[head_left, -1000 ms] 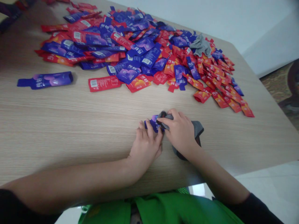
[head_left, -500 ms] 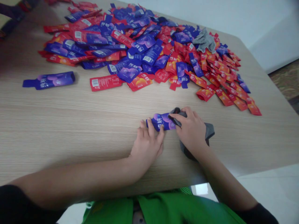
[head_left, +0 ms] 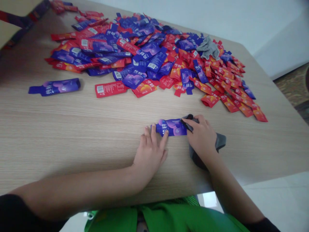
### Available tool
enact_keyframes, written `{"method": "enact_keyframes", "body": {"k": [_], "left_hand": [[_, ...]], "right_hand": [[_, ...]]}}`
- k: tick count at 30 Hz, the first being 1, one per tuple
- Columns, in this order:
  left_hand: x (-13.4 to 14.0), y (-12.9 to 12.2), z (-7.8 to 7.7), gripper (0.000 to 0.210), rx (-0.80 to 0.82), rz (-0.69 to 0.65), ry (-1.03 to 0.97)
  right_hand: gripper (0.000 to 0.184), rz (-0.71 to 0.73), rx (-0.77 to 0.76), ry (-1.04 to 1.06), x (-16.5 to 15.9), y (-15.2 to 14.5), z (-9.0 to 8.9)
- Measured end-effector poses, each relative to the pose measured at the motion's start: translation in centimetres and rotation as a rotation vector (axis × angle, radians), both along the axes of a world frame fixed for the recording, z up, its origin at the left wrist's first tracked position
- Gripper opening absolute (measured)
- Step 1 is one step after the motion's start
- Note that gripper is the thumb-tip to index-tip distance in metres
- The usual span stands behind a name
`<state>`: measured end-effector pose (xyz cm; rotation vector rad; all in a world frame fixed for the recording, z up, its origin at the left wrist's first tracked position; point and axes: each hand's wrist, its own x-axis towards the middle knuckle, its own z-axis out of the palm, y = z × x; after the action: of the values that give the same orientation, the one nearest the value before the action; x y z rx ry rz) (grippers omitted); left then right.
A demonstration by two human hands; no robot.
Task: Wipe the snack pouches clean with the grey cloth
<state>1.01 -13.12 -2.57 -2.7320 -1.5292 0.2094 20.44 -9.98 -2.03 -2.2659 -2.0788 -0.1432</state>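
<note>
A flat purple pouch (head_left: 174,127) with white lettering lies on the table in front of me. My left hand (head_left: 151,146) has its fingers spread, with the fingertips pressing the pouch's left part down. My right hand (head_left: 202,137) is closed around a black and grey hand-held tool (head_left: 220,141), whose black front end touches the pouch's right end. Much of the tool is hidden beneath my palm and wrist, so its exact kind does not show.
A broad heap of purple and red pouches (head_left: 149,61) covers the back of the table (head_left: 72,129). On it lies a crumpled grey cloth (head_left: 209,48). One purple pouch (head_left: 61,87) sits apart at left. Part of an open box (head_left: 21,21) shows at the upper left corner.
My right hand and the tool have slid a little to the right along the pouch, showing more of its surface. My left hand stays on the pouch. The view has shifted slightly.
</note>
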Motion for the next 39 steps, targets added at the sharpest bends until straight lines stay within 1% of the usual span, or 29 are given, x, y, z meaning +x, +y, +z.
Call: {"method": "enact_keyframes", "body": {"k": [7,14,15,17,19,21,23,26,29,32,39], "left_hand": [[0.0,-0.1,0.0,0.063,-0.017,0.016,-0.008],[0.1,0.0,-0.1,0.063,-0.005,-0.001,0.025],[0.1,0.1,-0.2,0.064,-0.001,-0.004,0.028],[0.1,0.1,-0.2,0.064,0.006,-0.011,0.034],[0.1,0.1,-0.2,0.063,0.013,-0.013,0.035],[0.1,0.2,-0.2,0.062,0.019,-0.007,0.030],[0.1,0.2,-0.1,0.060,0.020,0.004,0.019],[0.1,0.2,-0.1,0.059,0.020,0.004,-0.008],[0.0,0.1,-0.1,0.059,0.027,0.000,-0.027],[0.0,0.1,-0.3,0.056,0.038,-0.002,-0.021],[0.1,0.1,-0.2,0.053,0.059,-0.028,0.003]], "right_hand": [[0.030,-0.054,0.006,0.018,0.6,-0.3,-0.3],[0.033,-0.065,-0.020,0.098,2.1,-0.6,-0.2],[0.033,-0.064,-0.010,0.123,2.4,-0.6,-0.1],[0.032,-0.049,0.058,0.176,2.5,-0.7,0.5],[0.033,0.001,0.151,0.222,1.8,-0.7,1.2],[0.034,0.099,0.182,0.246,0.4,-0.7,1.9],[0.036,0.201,0.146,0.242,-1.6,-0.7,2.5],[0.038,0.296,0.056,0.194,-4.2,-0.3,2.8],[0.037,0.351,-0.019,0.133,-5.7,0.1,2.5],[0.034,0.380,-0.061,0.082,-6.2,0.3,2.1],[0.029,0.382,-0.080,0.025,-6.3,0.3,1.7]]}}
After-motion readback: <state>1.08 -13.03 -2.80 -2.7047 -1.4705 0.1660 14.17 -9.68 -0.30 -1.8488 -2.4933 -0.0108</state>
